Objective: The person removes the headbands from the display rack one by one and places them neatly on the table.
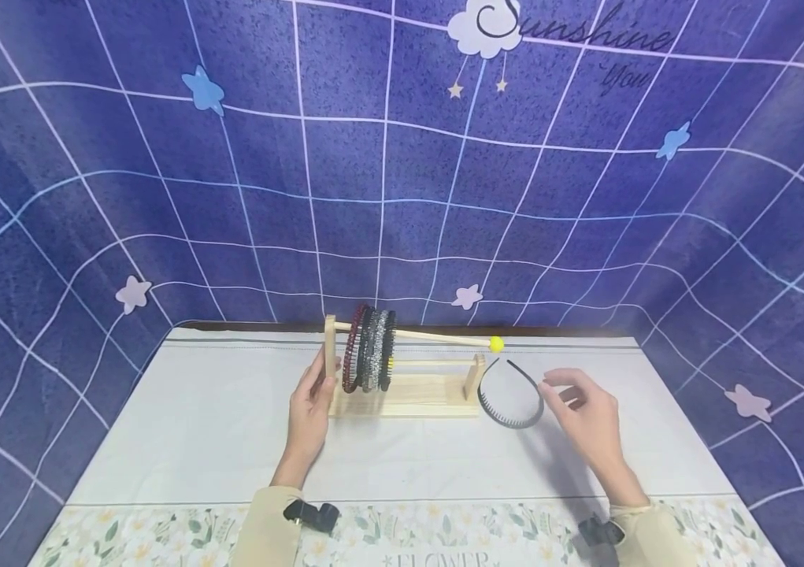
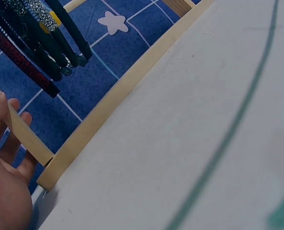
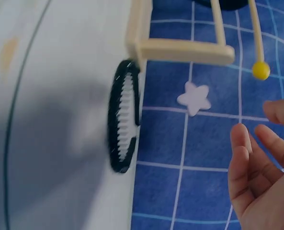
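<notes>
My left hand (image 1: 308, 416) grips the left upright of a wooden headband rack (image 1: 409, 408), thumb on one side and fingers on the other. Several headbands (image 1: 371, 350), dark red, black and glittery silver, hang on its upper rod near that upright. The rod's right end carries a yellow ball (image 1: 497, 344). A black toothed headband (image 1: 513, 424) lies on the table just right of the rack. Beside it hovers my right hand (image 1: 586, 409), fingers loosely bent; in the right wrist view the hand (image 3: 261, 167) holds nothing and is apart from that headband (image 3: 115, 117).
A lower rod (image 1: 437, 363) runs across to the rack's short right upright (image 1: 474, 378). The table has a white cloth (image 1: 196, 425) with a flowered front border (image 1: 387, 520). A blue gridded curtain (image 1: 345, 173) stands behind and along both sides.
</notes>
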The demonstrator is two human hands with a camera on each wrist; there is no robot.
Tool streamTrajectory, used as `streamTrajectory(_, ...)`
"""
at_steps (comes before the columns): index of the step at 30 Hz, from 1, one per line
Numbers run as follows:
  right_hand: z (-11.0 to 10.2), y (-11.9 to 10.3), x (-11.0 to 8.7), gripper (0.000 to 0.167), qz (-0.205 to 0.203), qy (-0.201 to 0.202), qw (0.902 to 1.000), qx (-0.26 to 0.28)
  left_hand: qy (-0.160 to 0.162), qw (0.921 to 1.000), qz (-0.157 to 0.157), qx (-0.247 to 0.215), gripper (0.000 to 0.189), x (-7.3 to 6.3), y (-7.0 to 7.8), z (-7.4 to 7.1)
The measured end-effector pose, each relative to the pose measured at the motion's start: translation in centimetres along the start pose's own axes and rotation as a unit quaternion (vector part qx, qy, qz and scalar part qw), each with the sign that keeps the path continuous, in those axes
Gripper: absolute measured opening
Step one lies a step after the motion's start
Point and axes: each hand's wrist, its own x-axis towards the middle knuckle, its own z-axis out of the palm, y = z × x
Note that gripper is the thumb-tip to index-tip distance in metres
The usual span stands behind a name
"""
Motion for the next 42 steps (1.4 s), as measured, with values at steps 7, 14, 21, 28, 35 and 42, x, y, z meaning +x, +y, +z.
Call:
streamTrajectory(7, 0.2, -2.6, -0.1, 0.024, 0.006, 0.028, 0.9979, 0.058, -0.001, 1.0000, -0.005, 0.003, 0.057, -0.1, 0.1, 0.0)
streamTrajectory(14, 0.9, -5.1, -0.2, 0.026, -0.033, 0.043, 0.9945, 0.089, 0.000, 1.0000, -0.002, 0.001, 0.057, -0.1, 0.1, 0.0)
streamTrajectory(21, 2.0, -6.4, -0.6, 0.028, -0.055, 0.048, 0.9917, 0.106, -0.002, 1.0000, -0.006, 0.004, 0.058, -0.2, 0.1, 0.0)
streamTrajectory(28, 3.3, -8.1, -1.0, 0.027, -0.076, 0.029, 0.9897, 0.118, -0.002, 1.0000, -0.003, 0.000, 0.057, -0.1, 0.2, 0.0)
streamTrajectory(35, 4.7, -9.5, -1.3, 0.028, -0.098, 0.012, 0.9843, 0.146, 0.001, 1.0000, 0.007, -0.005, 0.057, 0.0, 0.1, 0.0)
streamTrajectory(42, 6.0, -10.5, -1.5, 0.026, -0.098, -0.002, 0.9786, 0.181, 0.002, 1.0000, -0.001, 0.001, 0.057, -0.1, 0.1, 0.0)
